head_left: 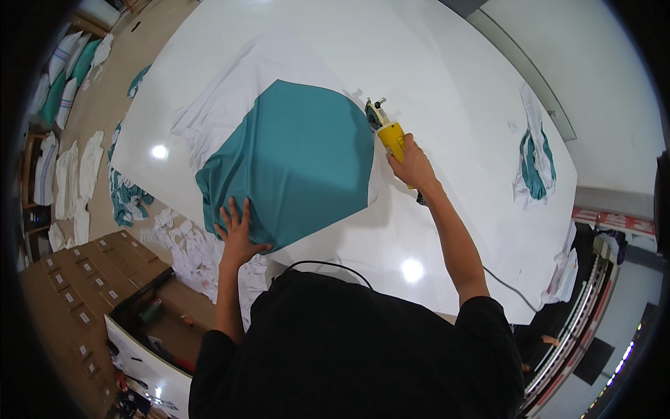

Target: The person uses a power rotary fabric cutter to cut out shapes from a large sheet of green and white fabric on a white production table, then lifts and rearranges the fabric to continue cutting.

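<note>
A large piece of teal fabric (314,146) lies on the white table (453,84), over a white fabric (216,112) that shows past its upper left side. My left hand (239,232) rests flat on the teal fabric's lower left corner, fingers spread, with folds around it. My right hand (413,166) grips a yellow handheld electric cloth cutter (392,138) by its body. The cutter's head is at the right edge of the teal fabric; whether the blade touches the cloth I cannot tell.
A black cord (513,288) runs over the table's right front edge. Teal and white scraps (536,164) lie at the far right. White offcuts (188,248) are heaped on the floor at left, beside brown cartons (77,293) and an open drawer (157,314).
</note>
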A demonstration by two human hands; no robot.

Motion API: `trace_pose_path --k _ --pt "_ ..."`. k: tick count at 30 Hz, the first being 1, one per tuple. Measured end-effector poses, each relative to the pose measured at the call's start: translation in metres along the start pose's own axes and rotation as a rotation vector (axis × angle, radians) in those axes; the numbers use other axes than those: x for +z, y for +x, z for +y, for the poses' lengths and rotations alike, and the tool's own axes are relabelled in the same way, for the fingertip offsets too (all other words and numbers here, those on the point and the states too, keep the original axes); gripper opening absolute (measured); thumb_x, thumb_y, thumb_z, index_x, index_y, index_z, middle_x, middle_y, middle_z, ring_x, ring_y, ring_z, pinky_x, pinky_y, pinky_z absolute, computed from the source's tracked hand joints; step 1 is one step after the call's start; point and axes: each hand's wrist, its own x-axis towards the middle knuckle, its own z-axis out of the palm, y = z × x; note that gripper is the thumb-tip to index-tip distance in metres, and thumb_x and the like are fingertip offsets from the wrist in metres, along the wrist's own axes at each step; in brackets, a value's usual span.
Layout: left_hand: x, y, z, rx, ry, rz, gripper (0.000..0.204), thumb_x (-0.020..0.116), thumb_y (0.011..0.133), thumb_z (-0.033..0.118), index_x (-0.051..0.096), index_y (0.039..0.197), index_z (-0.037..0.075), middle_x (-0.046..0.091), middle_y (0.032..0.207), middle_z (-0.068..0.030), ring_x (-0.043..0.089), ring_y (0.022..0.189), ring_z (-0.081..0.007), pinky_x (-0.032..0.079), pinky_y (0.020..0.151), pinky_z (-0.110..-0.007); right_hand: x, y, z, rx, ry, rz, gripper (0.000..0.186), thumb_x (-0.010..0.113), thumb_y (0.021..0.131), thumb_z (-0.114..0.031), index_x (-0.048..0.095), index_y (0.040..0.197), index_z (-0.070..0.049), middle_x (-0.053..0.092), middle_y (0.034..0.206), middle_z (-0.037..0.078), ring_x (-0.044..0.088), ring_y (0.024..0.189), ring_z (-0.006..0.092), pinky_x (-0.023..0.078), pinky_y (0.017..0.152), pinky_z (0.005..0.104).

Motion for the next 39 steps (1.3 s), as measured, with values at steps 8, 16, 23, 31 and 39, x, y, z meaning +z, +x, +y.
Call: trace_pose_path --k 8,16,23,31,39 --pt "-0.004 -0.001 0.004 -0.037 -0.018 -0.005 0.148 0.099 0.044 0.032 0.015 0.166 0.028 -0.007 0.173 -0.0136 -0.007 0.156 -0.0476 0.002 0.115 -0.077 -0.016 0.047 -0.006 -0.050 -0.066 -0.094 0.051 0.069 0.091 -0.030 0.041 0.119 0.002 0.065 0.109 0.032 0.068 0.095 0.0478 0.056 0.081 0.0538" --pt "-0.009 0.001 0.009 -0.057 -0.029 -0.007 0.148 0.099 0.042 0.030 0.017 0.165 0.026 -0.003 0.173 -0.0142 -0.005 0.157 -0.0452 0.003 0.116 -0.076 -0.028 0.085 -0.013 -0.156 -0.093 -0.143 0.055 0.069 0.090 -0.030 0.041 0.124 0.003 0.066 0.108 0.032 0.068 0.098 0.0477 0.056 0.083 0.0534" --pt "-0.009 0.001 0.010 -0.066 -0.032 -0.019 0.148 0.099 0.043 0.032 0.017 0.165 0.025 -0.003 0.173 -0.0152 -0.006 0.157 -0.0453 0.001 0.116 -0.076 -0.039 0.118 -0.029 -0.255 -0.159 -0.200 0.055 0.071 0.090 -0.028 0.041 0.125 0.001 0.066 0.108 0.030 0.068 0.098 0.0457 0.056 0.083 0.0523" --pt "-0.008 0.001 0.007 -0.059 -0.052 -0.010 0.148 0.099 0.042 0.032 0.017 0.165 0.026 -0.002 0.173 -0.0153 -0.005 0.157 -0.0458 0.000 0.116 -0.077 -0.043 0.149 -0.049 -0.319 -0.192 -0.263 0.055 0.071 0.091 -0.030 0.041 0.125 0.000 0.067 0.108 0.030 0.067 0.101 0.0446 0.055 0.085 0.0506" --pt "-0.009 0.000 0.008 -0.066 -0.070 0.000 0.148 0.099 0.041 0.032 0.020 0.165 0.028 -0.001 0.173 -0.0144 -0.005 0.157 -0.0454 -0.001 0.116 -0.076 -0.043 0.172 -0.072 -0.399 -0.214 -0.304 0.056 0.070 0.092 -0.031 0.040 0.127 0.000 0.068 0.110 0.029 0.067 0.102 0.0442 0.055 0.085 0.0497"
